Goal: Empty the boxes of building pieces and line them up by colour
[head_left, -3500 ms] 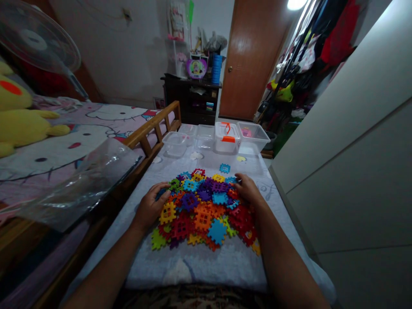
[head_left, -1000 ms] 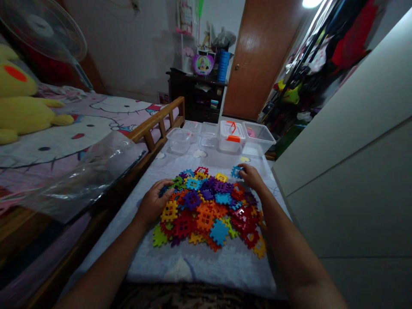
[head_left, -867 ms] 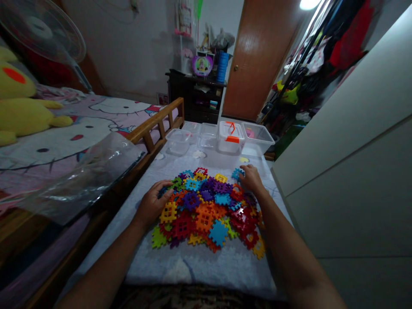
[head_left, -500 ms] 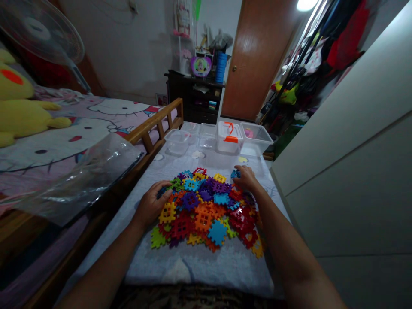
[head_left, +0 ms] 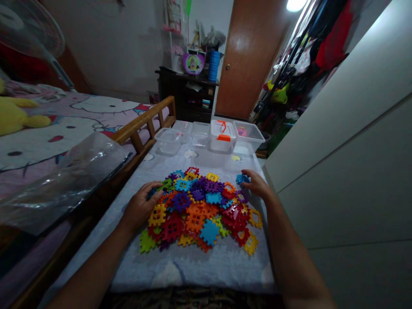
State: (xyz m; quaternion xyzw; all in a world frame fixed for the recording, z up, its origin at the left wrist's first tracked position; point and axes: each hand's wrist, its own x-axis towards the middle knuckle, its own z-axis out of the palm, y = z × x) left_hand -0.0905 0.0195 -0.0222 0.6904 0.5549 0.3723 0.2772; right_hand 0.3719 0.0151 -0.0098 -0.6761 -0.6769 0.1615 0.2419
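Observation:
A heap of colourful plastic interlocking tiles (head_left: 195,218), square with notched edges, lies on the cloth-covered table. At its right rear, my right hand (head_left: 257,184) is closed on a blue interlocking tile (head_left: 243,179), just apart from the heap. My left hand (head_left: 141,205) rests against the heap's left edge, thumb and fingers apart around dark blue tiles (head_left: 151,193). Its fingertips are partly hidden among the pieces. A yellow frame-shaped tile (head_left: 255,218) lies at the heap's right side, near my right forearm.
Clear plastic containers stand along the table's far end: an open bin (head_left: 247,135), a lidded box (head_left: 222,141) with orange handles, and a smaller tub (head_left: 169,143). A wooden bed rail (head_left: 146,124) borders the left, with a plastic bag (head_left: 71,171) beside it. White cabinet fronts (head_left: 347,171) flank the right.
My right hand has moved right, away from the heap, with the blue tile in its fingers. My left hand stays at the heap's left edge. The camera view has turned slightly right.

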